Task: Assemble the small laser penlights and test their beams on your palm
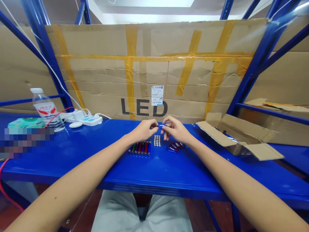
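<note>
My left hand (144,130) and my right hand (174,130) meet above the blue shelf table (169,170), their fingertips pinching a small thin metal part (160,126) whose exact kind is too small to tell. Below my left hand lies a row of several colored mini flashlights (140,148). A small group of silver button cells (157,140) stands just under the gap between my hands. Several colored carabiner clips (176,146) lie in a loose heap below my right hand.
To the right stands an open cardboard box (238,137). Far left are a water bottle (45,109), a white power strip (90,120), a white computer mouse (75,124) and a teal packet (26,122). Taped cardboard (145,71) printed LED stands behind the table.
</note>
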Tool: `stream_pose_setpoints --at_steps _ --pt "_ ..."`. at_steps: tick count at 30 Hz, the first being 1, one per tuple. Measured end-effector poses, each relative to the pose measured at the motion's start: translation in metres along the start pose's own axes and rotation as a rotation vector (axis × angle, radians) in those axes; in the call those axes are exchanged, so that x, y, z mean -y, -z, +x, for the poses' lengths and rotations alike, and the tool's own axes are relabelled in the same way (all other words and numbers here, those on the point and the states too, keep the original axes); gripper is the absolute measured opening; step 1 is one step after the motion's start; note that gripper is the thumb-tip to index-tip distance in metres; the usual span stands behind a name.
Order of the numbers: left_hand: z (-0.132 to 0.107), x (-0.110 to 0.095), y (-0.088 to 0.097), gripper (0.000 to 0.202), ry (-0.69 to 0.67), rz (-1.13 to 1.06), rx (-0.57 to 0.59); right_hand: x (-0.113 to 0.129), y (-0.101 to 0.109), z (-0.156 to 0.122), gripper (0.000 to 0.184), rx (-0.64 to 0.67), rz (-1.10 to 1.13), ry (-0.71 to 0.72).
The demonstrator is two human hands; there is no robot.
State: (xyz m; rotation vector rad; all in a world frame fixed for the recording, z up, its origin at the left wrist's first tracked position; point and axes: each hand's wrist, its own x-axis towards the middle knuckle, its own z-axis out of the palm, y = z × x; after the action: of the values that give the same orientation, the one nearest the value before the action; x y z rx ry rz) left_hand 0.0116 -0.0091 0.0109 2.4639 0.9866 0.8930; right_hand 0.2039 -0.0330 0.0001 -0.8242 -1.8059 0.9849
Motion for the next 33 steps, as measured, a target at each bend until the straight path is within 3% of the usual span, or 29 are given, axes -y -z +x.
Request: stream_pose_setpoints --at_steps 6,12,16,21,28,33 --pt "-0.0008 -0.001 -0.0008 0.019 0.028 -0.017 -0.019 0.0026 -0.0024 -0.0003 0.018 -0.048 -0.016 -0.002" --pt "-0.0013 0.0011 -0.0025 0.023 -0.202 0.195 -0.037 -0.0019 -0.0024 0.0012 0.006 -0.055 -0.084 -0.006" --pt "-0.0023 0.0019 -0.0069 0.02 -0.244 0.203 -0.016 -0.0029 -0.0002 0.001 0.004 -0.058 -0.143 -0.001" --pt "-0.0023 -0.0032 -0.0084 0.016 -0.206 0.165 -0.023 -0.004 0.0005 0.0013 0.007 -0.055 -0.186 -0.013" --pt "0.0003 -0.005 -0.0053 0.017 -0.069 0.113 -0.104 -0.0029 -0.005 0.0041 0.01 -0.127 -0.001 -0.011" --pt "0.0001 -0.0055 -0.0066 0.017 -0.081 0.135 -0.145 -0.0025 -0.0051 0.0063 0.011 -0.134 0.023 -0.031"
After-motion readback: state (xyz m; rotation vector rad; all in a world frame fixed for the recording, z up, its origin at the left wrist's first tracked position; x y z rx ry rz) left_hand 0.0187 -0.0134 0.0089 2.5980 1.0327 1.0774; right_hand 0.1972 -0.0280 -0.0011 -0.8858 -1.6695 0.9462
